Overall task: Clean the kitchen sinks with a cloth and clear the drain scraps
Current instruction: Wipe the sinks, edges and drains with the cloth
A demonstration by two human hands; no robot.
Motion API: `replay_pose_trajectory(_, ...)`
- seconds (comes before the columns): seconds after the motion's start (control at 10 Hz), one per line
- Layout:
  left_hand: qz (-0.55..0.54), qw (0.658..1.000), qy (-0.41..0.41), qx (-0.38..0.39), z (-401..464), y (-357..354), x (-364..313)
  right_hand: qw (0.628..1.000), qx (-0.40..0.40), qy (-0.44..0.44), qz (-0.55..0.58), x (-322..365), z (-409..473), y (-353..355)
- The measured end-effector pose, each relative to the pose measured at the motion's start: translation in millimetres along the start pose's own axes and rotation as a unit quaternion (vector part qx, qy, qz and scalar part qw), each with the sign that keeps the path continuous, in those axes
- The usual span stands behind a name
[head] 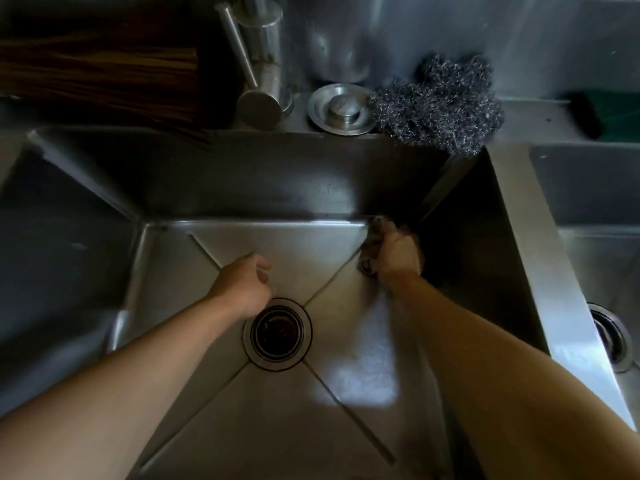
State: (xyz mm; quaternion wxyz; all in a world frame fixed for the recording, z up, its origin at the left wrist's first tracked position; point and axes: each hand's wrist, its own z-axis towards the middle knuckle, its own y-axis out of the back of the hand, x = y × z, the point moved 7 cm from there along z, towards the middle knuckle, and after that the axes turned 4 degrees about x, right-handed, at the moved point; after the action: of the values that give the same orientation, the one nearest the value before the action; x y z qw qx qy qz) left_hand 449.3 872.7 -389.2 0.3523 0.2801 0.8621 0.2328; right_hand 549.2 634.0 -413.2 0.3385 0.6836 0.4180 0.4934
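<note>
Stainless steel makes the big sink [214,188] that fills most of the view, with creases on its floor that run from the corners to the middle. To its right, behind a steel divider, is a second sink [588,209] with its own drain [611,336] at the frame edge. Both bare forearms of the person reach down into the big sink.

On the back ledge at the left lies a bundle of dark wooden sticks [104,77]. Beside it stands the metal faucet base [259,64], then a round metal drain plug [341,109], and just beside the plug lies a grey steel wool pad [440,105], whose edge hangs a little over the corner.

The round drain [277,334] is in the middle of the sink floor; it looks dark inside, and I cannot tell what is in it.

The right hand [396,252] is closed around a dark cloth [372,244] and presses it into the far right corner of the floor. The left hand [242,282] is above the floor just beyond the drain, fingers loosely curled, holding nothing.
</note>
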Motion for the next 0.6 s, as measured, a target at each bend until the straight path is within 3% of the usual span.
replay_pose_trajectory(0.2,-0.008,0.999,0.033,-0.008,-12,10,32,0.986,0.016,0.166,-0.016,51,-30,-45)
replay_pose_trajectory(0.3,-0.015,0.999,0.049,-0.006,-24,9,47,0.968,0.113,0.224,-0.032,80,-69,-75)
replay_pose_trajectory(0.5,-0.02,0.999,0.048,0.003,-53,4,60,0.932,0.235,0.253,-0.11,78,-124,-99)
replay_pose_trajectory(0.6,-0.025,0.999,0.044,0.003,-68,8,67,0.928,0.237,0.262,-0.121,76,-140,-77)
